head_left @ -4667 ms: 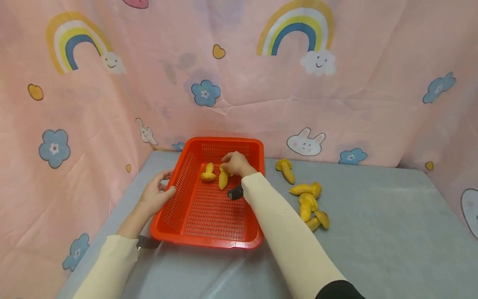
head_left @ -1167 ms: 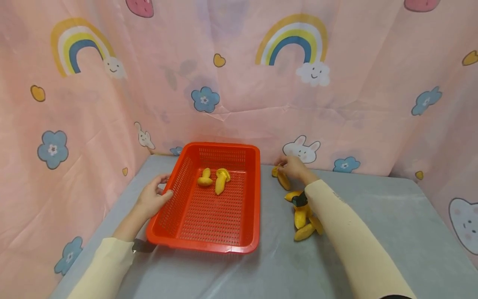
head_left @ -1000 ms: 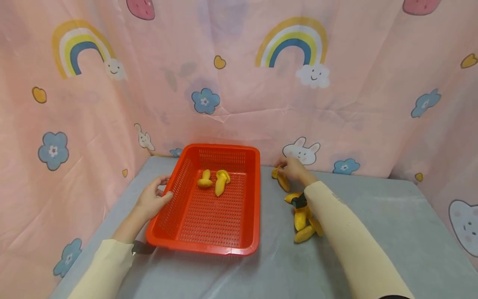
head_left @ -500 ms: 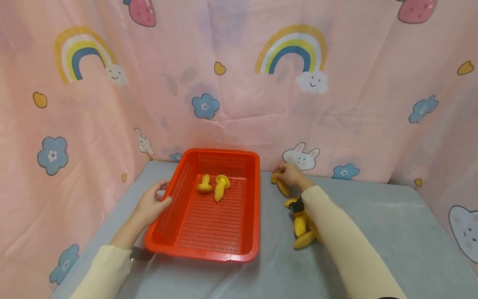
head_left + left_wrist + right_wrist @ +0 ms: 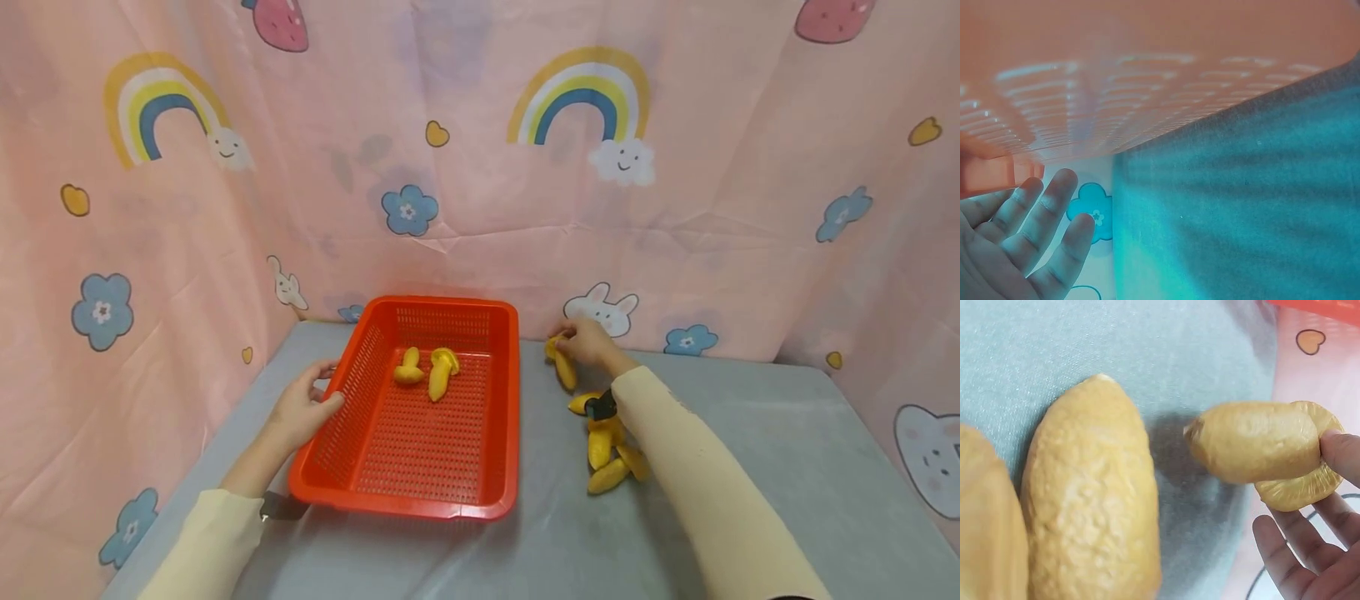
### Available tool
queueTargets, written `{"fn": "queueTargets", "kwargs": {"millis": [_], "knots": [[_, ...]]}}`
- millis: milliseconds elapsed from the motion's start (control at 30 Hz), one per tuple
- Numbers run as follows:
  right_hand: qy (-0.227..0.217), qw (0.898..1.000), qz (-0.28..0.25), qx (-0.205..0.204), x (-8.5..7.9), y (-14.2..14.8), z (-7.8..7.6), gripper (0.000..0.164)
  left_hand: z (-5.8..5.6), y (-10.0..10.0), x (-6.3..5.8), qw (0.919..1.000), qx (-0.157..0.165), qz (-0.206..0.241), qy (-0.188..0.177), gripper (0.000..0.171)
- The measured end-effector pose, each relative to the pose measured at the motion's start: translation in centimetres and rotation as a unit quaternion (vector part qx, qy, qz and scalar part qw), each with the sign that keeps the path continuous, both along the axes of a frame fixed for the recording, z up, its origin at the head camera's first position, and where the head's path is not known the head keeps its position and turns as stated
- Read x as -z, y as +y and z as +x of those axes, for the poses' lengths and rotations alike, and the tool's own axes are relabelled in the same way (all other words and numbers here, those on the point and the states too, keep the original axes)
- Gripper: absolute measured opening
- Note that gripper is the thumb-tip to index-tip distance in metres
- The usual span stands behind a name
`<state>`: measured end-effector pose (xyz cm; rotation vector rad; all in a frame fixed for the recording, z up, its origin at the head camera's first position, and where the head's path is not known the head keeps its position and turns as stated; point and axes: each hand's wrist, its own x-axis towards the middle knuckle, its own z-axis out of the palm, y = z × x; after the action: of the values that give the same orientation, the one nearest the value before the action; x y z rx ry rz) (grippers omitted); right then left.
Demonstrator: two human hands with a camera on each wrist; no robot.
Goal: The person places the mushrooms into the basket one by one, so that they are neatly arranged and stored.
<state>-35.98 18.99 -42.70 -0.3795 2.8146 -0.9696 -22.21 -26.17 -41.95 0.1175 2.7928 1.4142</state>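
My right hand [image 5: 591,343] pinches a yellow mushroom [image 5: 1254,440] near its cap, thumb on one side and fingers on the other. In the right wrist view its stem points left above the cloth. My left hand [image 5: 298,410] is at the left rim of the red plastic basket [image 5: 405,506], thumb at the rim. In the left wrist view that hand's fingers [image 5: 1054,206] are spread and nearly straight below the basket's slotted wall. Inside the basket lie two yellow mushrooms, a shorter one [image 5: 409,367] and a longer one [image 5: 441,375].
More yellow mushrooms [image 5: 600,450] lie in a cluster right of the basket, partly covered by the right wrist and its camera [image 5: 600,407]. A grey cloth covers the table [image 5: 765,450]. A pink patterned curtain [image 5: 480,250] hangs behind and at both sides.
My right hand has let go of the longer mushroom in the basket and moved right to one on the table. Lately that mushroom's stem has turned slightly. My left hand stays at the rim.
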Motion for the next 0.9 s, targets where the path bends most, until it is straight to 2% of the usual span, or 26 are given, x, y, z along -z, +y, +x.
{"fn": "queueTargets", "kwargs": {"millis": [133, 267, 367, 567, 900], "knots": [[0.015, 1.0, -0.013, -0.009, -0.8, 0.0, 0.2, 0.022, 0.0, -0.1, 0.0, 1.0, 0.0, -0.001, 0.001, 0.054], [0.06, 0.997, -0.026, -0.034, -1.6, 0.1, 0.7, 0.019, 0.0, -0.1, 0.0, 1.0, -0.004, 0.0, -0.002, 0.055], [0.076, 0.995, -0.033, -0.048, -2.3, 0.1, 1.0, 0.018, -0.1, -0.1, 0.0, 1.0, -0.005, -0.003, -0.005, 0.056], [0.057, 0.998, -0.018, -0.027, -3.5, -0.4, 1.4, 0.023, -0.1, 0.0, -0.3, 1.0, -0.005, -0.006, -0.004, 0.056], [0.072, 0.997, -0.026, -0.029, -5.2, -0.8, 2.2, 0.021, 0.0, 0.0, -0.4, 1.0, 0.0, -0.003, -0.004, 0.056]]}}
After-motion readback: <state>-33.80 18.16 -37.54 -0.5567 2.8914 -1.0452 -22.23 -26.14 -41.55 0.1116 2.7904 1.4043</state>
